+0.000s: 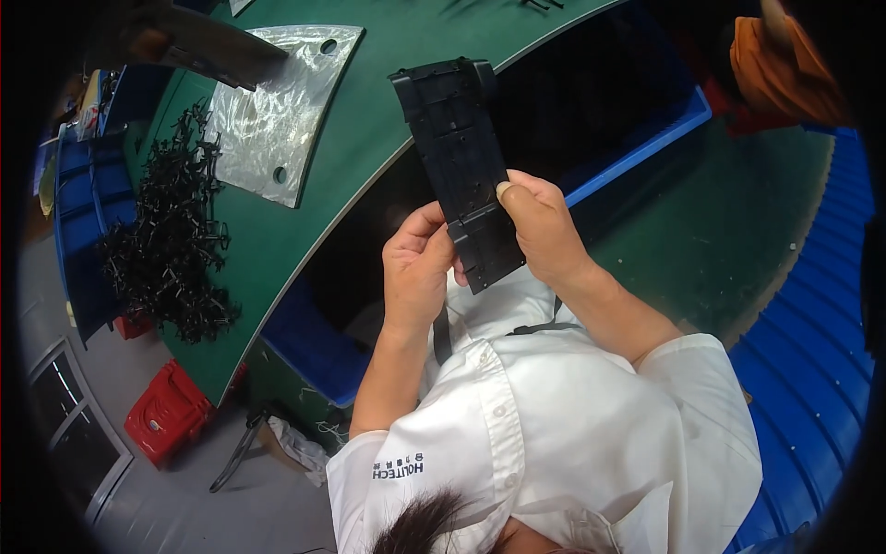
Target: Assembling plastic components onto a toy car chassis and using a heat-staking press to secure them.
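A long black moulded plastic panel point(457, 148) with ribs and raised ends is held up in front of my chest, tilted slightly. My left hand point(420, 268) grips its lower left edge, thumb and fingers closed around the side. On the opposite edge, a little higher, my right hand point(544, 222) pinches the panel with the thumb on its face. The fingers behind the panel are partly hidden. Beyond it lies a green worktable point(268, 240), bearing a heap of small black plastic parts point(171, 240) and a silvery plastic-wrapped sheet point(277, 111) with round holes.
A dark metal fixture point(212, 46) juts over the wrapped sheet. A large blue bin point(637, 143) sits below the table's edge, its inside dark. To the left are blue trays point(88, 222) and a red crate point(166, 411). Another person's orange sleeve point(780, 69) shows at upper right.
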The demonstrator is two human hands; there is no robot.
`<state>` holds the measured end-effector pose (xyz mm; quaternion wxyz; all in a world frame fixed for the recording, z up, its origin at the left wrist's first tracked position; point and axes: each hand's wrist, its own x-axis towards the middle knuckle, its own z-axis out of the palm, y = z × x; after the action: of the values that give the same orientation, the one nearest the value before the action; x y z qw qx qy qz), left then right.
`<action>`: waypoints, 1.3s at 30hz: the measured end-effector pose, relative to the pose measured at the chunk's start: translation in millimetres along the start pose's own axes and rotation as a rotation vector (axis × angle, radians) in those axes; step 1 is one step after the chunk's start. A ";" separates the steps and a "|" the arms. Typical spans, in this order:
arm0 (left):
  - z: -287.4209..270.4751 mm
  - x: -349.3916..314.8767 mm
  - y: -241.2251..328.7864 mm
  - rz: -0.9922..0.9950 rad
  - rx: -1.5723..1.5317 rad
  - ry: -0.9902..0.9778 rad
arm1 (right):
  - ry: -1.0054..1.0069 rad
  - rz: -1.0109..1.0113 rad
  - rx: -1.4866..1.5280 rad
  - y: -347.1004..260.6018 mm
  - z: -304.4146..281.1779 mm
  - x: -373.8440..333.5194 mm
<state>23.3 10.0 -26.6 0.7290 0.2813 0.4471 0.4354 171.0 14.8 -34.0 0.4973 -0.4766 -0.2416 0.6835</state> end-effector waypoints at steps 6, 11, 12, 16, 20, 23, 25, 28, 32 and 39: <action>-4.9 -2.3 -4.3 0.052 -0.039 -0.031 | 0.026 -0.077 -0.064 3.9 2.0 1.9; -9.6 -5.1 3.8 0.103 -0.133 -0.182 | 0.067 -0.122 -0.152 11.6 -1.4 8.3; -9.1 -6.1 1.6 0.104 -0.131 -0.181 | 0.079 -0.144 -0.186 12.7 -0.5 9.1; -4.3 -7.3 3.7 0.102 -0.019 0.021 | 0.105 -0.155 -0.249 5.7 8.4 6.4; -9.8 -7.3 4.3 0.018 -0.019 0.015 | 0.115 -0.141 -0.214 9.4 8.7 5.3; -10.7 -4.5 5.1 -0.025 -0.018 0.008 | 0.108 -0.116 -0.213 6.8 9.2 6.0; -10.9 -5.2 5.8 -0.047 -0.017 0.003 | 0.103 -0.098 -0.217 7.1 8.7 5.4; -8.7 -5.1 7.0 -0.046 0.009 -0.019 | 0.097 -0.075 -0.220 8.7 6.6 6.9; -9.3 -3.8 2.5 0.000 -0.061 0.001 | 0.096 -0.055 -0.115 8.5 7.0 10.5; -12.3 -2.4 2.3 -0.010 -0.094 -0.012 | 0.039 0.019 -0.110 2.4 1.4 5.4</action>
<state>10.9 9.1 -29.2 0.7462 0.2471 0.4233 0.4505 168.4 18.9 -37.6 0.4686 -0.5185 -0.2647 0.6644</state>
